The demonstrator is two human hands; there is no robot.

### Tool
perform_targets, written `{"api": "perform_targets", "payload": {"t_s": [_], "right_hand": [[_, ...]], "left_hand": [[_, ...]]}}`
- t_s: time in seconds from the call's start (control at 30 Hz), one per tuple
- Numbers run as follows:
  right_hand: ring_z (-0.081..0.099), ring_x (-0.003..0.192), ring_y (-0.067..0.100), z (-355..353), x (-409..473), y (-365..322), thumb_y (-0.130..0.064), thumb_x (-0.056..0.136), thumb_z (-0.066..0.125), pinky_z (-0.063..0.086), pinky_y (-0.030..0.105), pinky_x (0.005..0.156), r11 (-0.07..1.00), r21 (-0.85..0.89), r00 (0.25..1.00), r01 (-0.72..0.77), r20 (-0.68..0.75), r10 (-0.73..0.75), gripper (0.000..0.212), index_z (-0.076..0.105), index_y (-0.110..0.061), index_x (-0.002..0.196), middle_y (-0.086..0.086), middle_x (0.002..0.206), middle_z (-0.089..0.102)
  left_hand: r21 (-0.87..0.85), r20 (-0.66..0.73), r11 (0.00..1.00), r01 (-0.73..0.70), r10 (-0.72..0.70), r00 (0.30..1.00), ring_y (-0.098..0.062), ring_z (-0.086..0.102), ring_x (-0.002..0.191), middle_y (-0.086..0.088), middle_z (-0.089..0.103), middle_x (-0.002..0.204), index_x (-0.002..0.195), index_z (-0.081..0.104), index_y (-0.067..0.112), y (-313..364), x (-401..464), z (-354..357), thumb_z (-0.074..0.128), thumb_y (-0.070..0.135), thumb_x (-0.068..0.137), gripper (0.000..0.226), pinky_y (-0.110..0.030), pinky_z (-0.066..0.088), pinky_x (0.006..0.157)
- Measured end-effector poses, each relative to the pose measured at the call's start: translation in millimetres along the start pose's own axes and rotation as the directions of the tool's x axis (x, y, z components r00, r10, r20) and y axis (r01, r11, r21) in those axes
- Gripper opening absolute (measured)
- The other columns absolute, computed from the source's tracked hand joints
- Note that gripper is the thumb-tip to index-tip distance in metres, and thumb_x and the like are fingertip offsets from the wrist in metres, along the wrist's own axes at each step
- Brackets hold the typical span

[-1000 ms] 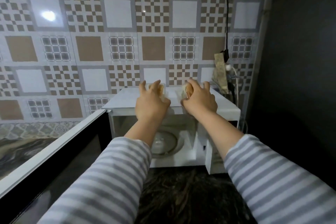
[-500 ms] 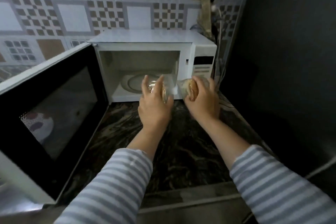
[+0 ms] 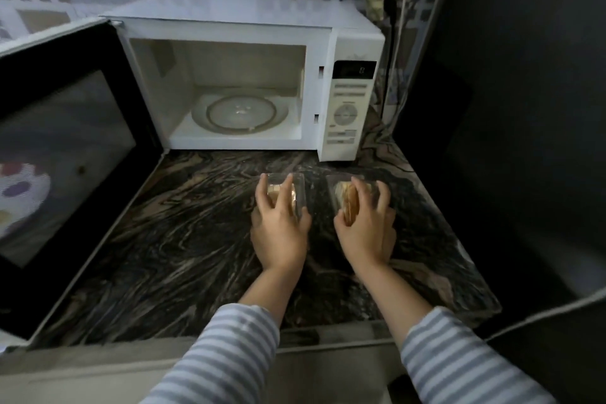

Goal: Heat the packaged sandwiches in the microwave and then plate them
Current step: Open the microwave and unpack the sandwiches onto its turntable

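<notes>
Evidently the task was at an early-to-middle stage, though which side of the heating could not be read from the scene. The microwave [image 3: 249, 75] stood in the upper middle of the frame with its door [image 3: 65, 154] swung wide to the left, and the glass turntable [image 3: 241, 114] inside was bare. Both packaged sandwiches sat low in the centre of the frame, down on or just above the dark marbled counter [image 3: 164, 256] — contact with the stone was hidden under the palms.

The left hand [image 3: 278, 226] curled over the left sandwich pack [image 3: 296, 195], fingers bent across its clear top and thumb at its side. The right hand [image 3: 367, 229] gripped the right sandwich pack [image 3: 347, 203] the same way, fingers draped over the bread showing through the plastic. The two packs lay just beside each other, well in front of the oven mouth.

No plate appeared anywhere in view, so plating was certainly left. The display [image 3: 355, 69] read a single zero — my judgement was that heating was either not yet begun or already over, and the packs themselves gave no sign of which.
</notes>
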State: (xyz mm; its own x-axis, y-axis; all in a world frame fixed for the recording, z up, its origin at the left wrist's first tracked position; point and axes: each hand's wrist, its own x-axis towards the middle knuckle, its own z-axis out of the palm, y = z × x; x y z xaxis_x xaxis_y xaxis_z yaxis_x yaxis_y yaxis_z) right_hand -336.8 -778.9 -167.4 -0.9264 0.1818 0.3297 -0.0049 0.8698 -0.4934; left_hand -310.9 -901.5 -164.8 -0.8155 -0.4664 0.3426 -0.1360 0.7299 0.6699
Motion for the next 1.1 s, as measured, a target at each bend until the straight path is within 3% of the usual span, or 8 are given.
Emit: {"api": "perform_targets", "payload": {"t_s": [0.33, 0.47, 0.6, 0.67, 0.73, 0.8, 0.93, 1.1], "right_hand": [[0.045, 0.116, 0.036, -5, 18, 16, -0.037, 0.086, 0.06, 0.051, 0.043, 0.08, 0.998, -0.023, 0.997, 0.06, 0.055, -0.059, 0.062, 0.032, -0.043, 0.141, 0.001, 0.153, 0.017], [0.035, 0.133, 0.036, -6, 18, 18, -0.04, 0.089, 0.06, 0.039, 0.051, 0.1, 0.98, -0.058, 0.981, 0.192, 0.023, -0.191, 0.062, 0.035, -0.033, 0.146, 0.01, 0.156, 0.02], [0.041, 0.131, 0.028, -9, 3, 17, -0.032, 0.091, 0.057, 0.038, 0.049, 0.103, 0.821, -0.031, 0.805, 0.57, -0.182, -0.565, 0.036, 0.062, -0.021, 0.125, 0.007, 0.141, 0.05], [0.049, 0.123, 0.025, -6, -6, 16, -0.029, 0.09, 0.06, 0.04, 0.046, 0.101, 0.727, 0.032, 0.721, 0.686, -0.16, -0.674, 0.027, 0.07, -0.018, 0.113, 0.004, 0.128, 0.06], [0.056, 0.109, 0.022, -2, -12, 14, -0.025, 0.089, 0.061, 0.048, 0.042, 0.091, 0.681, 0.202, 0.704, 0.703, -0.069, -0.706, 0.023, 0.073, -0.013, 0.104, 0.004, 0.112, 0.065], [0.058, 0.098, 0.019, 3, -17, 13, -0.025, 0.089, 0.061, 0.05, 0.036, 0.084, 0.669, 0.287, 0.697, 0.686, 0.004, -0.717, 0.022, 0.075, -0.011, 0.099, 0.003, 0.099, 0.066], [0.057, 0.087, 0.019, 9, -22, 16, -0.025, 0.091, 0.062, 0.049, 0.033, 0.077, 0.655, 0.32, 0.691, 0.684, 0.004, -0.723, 0.021, 0.077, -0.01, 0.096, 0.002, 0.086, 0.067], [0.057, 0.084, 0.021, 8, -24, 17, -0.018, 0.089, 0.067, 0.048, 0.03, 0.076, 0.622, 0.293, 0.654, 0.726, -0.016, -0.756, 0.015, 0.076, -0.008, 0.094, 0.005, 0.085, 0.068]], "left_hand": [[0.058, 0.098, 0.998, 0.022, -0.027, 0.995, -0.039, 0.045, 0.119, 0.001, 0.005, 0.159, 0.143, 0.03, 0.043, 19, 0, 17, 0.063, 0.043, 0.086, 0.067, -0.047, 0.048, 0.088], [-0.027, 0.161, 0.999, 0.032, -0.027, 0.987, -0.036, 0.039, 0.13, -0.002, 0.014, 0.158, 0.148, 0.021, 0.044, 15, 4, 6, 0.047, 0.053, 0.091, 0.064, -0.045, 0.042, 0.097], [-0.345, 0.197, 0.934, -0.096, 0.172, 0.965, -0.014, 0.032, 0.138, -0.004, 0.031, 0.151, 0.152, 0.021, 0.03, -18, 14, -14, 0.041, 0.044, 0.095, 0.062, -0.022, 0.027, 0.111], [-0.372, 0.255, 0.91, -0.185, 0.291, 0.922, -0.003, 0.025, 0.14, 0.001, 0.029, 0.154, 0.153, 0.02, 0.026, -39, 15, -21, 0.039, 0.052, 0.092, 0.069, -0.009, 0.018, 0.109], [-0.35, 0.338, 0.903, -0.251, 0.371, 0.865, 0.001, 0.018, 0.143, 0.008, 0.022, 0.157, 0.154, 0.015, 0.026, -56, 13, -27, 0.04, 0.061, 0.089, 0.078, -0.005, 0.012, 0.109], [-0.311, 0.401, 0.899, -0.308, 0.418, 0.815, 0.001, 0.012, 0.145, 0.012, 0.014, 0.158, 0.154, 0.007, 0.028, -66, 12, -31, 0.045, 0.065, 0.085, 0.087, -0.009, 0.012, 0.112], [-0.115, 0.493, 0.901, -0.418, 0.417, 0.764, -0.011, 0.018, 0.146, 0.005, 0.012, 0.161, 0.153, -0.012, 0.024, -70, 9, -34, 0.06, 0.059, 0.08, 0.108, -0.036, 0.02, 0.119], [0.0, 0.537, 0.878, -0.478, 0.403, 0.741, -0.009, 0.01, 0.147, 0.002, 0.004, 0.162, 0.149, -0.023, 0.018, -72, 8, -30, 0.06, 0.051, 0.084, 0.11, -0.04, 0.01, 0.121]]}}
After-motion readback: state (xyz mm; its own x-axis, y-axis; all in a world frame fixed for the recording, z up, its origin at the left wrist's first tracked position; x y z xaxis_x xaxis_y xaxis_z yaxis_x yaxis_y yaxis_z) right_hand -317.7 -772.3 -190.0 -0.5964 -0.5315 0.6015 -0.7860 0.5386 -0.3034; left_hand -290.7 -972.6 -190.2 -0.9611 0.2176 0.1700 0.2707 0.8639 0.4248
